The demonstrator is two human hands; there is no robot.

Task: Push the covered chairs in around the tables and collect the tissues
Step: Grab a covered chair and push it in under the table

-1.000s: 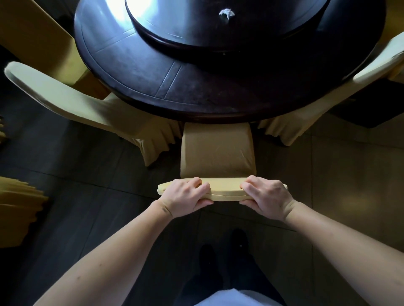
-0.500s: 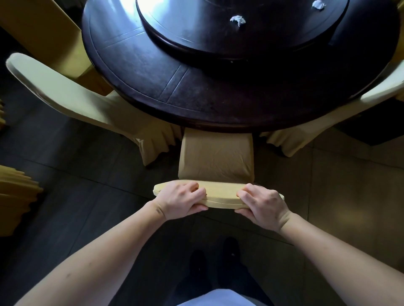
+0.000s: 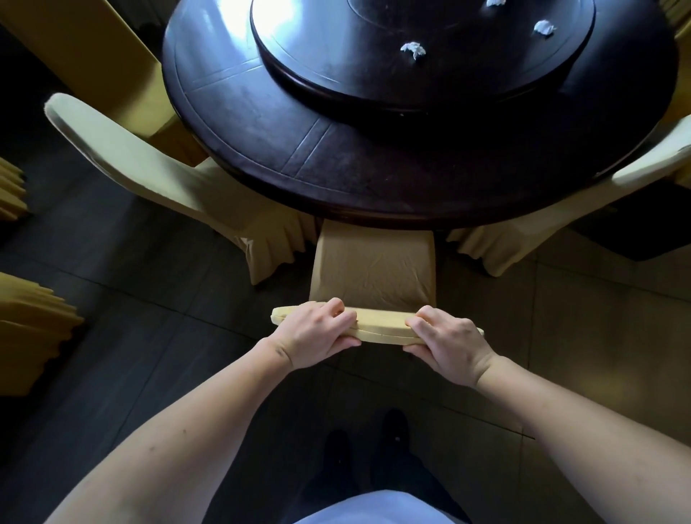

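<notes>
Both hands are on the top rail of the middle covered chair (image 3: pixel 375 275), directly in front of the person. The left hand (image 3: pixel 313 334) has its fingers curled over the top of the backrest with the thumb underneath, and the right hand (image 3: pixel 447 341) grips the same way further along the rail. So both are wrapped tight around the chair back, nothing else in them.

The chair's seat is partly under the edge of the round dark surface (image 3: pixel 261 123), but a good part of the seat is showing, so I'd say this is mid-push and it has some way to go. The chair on the left (image 3: pixel 157 175) and the chair on the right (image 3: pixel 561 209) sit angled against the rim, looking roughly tucked in.

Tissues aren't touched yet: 3 crumpled ones sit on the raised turntable (image 3: pixel 318 74), a near tissue (image 3: pixel 412 49), a right tissue (image 3: pixel 544 27) and a far tissue (image 3: pixel 494 2) cut off by the top edge.

Next move, I reckon: a straight shove forward with even pressure from both hands so the chair doesn't twist into its neighbours, then let go and reach across for the tissues.
</notes>
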